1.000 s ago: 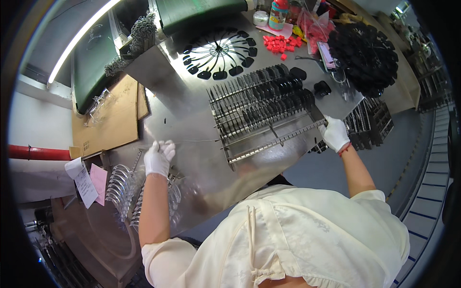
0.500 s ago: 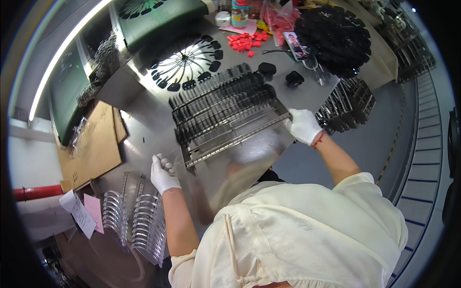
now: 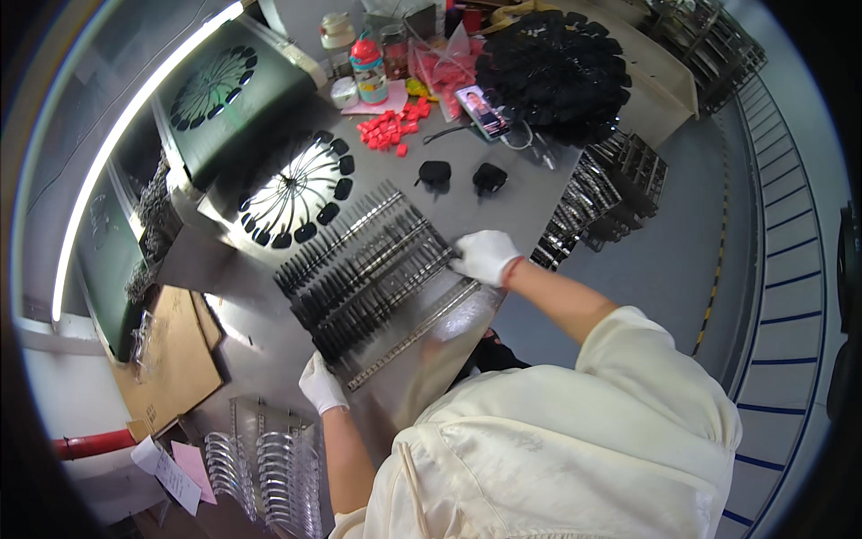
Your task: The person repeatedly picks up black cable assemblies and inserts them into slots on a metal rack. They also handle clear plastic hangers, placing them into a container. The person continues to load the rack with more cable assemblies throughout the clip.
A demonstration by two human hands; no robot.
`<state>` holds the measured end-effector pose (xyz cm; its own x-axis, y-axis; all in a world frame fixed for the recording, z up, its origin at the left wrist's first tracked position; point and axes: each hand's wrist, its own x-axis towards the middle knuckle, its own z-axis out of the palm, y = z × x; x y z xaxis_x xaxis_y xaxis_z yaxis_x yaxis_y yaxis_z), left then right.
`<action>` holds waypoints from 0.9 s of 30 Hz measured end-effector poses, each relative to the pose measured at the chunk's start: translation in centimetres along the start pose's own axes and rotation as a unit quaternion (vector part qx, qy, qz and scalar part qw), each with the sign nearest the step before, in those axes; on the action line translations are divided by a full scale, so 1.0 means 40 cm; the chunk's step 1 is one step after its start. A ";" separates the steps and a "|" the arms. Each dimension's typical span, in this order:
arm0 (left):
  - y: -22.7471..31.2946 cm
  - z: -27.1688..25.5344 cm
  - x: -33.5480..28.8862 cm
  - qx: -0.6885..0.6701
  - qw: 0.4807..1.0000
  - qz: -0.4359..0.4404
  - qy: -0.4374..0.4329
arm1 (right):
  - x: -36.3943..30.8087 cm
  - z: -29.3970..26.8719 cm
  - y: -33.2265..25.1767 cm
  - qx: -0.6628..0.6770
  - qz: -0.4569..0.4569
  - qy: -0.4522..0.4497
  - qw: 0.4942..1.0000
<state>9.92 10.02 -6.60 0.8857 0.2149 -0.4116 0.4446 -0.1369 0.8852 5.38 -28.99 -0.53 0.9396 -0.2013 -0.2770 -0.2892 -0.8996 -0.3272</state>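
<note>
A metal rack (image 3: 411, 333) filled with rows of thin dark pieces lies tilted across the steel table in front of me. My right hand (image 3: 487, 258), in a white glove, grips its right end. At the near left corner, my gloved left hand (image 3: 321, 384) is closed against the rack's end, its fingertips partly hidden. Beyond the rack, a ring of black pads on thin stems (image 3: 292, 182) lies on a bright lit surface. Two black square pieces, a left one (image 3: 435, 174) and a right one (image 3: 489, 179), sit past its right side.
Red small blocks (image 3: 393, 128), a bottle (image 3: 368, 70) and a phone (image 3: 482, 111) are at the back. A black pile (image 3: 552, 72) stands far right. More metal racks (image 3: 588, 193) stand by the right edge; clear curved holders (image 3: 285, 472) and cardboard (image 3: 175, 364) are at left.
The rack has turned, its right end swinging away from me with my right hand. My left hand has come up against its left end. The view has shifted too.
</note>
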 end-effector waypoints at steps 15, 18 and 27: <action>-0.058 0.006 -0.086 0.334 0.915 0.226 0.025 | 0.228 -0.178 0.240 -0.061 0.009 0.021 0.998; -0.057 0.009 -0.127 0.328 0.918 0.222 0.025 | 0.269 -0.135 0.239 -0.079 0.031 0.057 0.995; 0.125 0.143 -0.410 -0.203 0.958 -0.016 -0.200 | -0.058 -0.120 0.014 0.245 -0.260 0.229 0.905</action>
<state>-1.61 0.28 3.33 0.8885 -0.1863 -0.4193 0.4566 0.2678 0.8484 3.92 -30.90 4.26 0.9167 -0.0405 0.3975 0.2735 -0.6616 -0.6982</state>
